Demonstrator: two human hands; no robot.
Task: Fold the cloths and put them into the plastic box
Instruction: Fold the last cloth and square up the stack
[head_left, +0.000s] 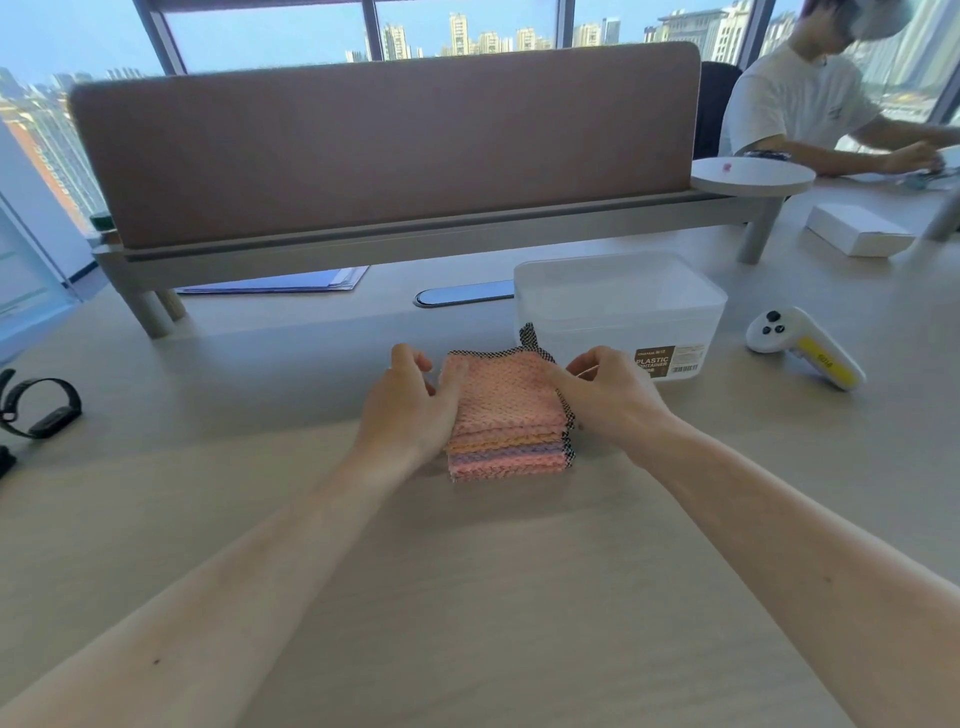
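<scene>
Stack of folded cloths (506, 415), pink on top w/ orange, purple & pink layers under, sits on the desk (467, 571) just in front of the clear plastic box (618, 306), which looks empty. Left hand (410, 410) cups the stack's left edge, fingers curled round the side; right hand (608, 389) is on the right edge, fingers bent & pinching the top cloth near its checked trim. White controller (805, 345) lies right of the box, black wristband (41, 408) far left.
</scene>
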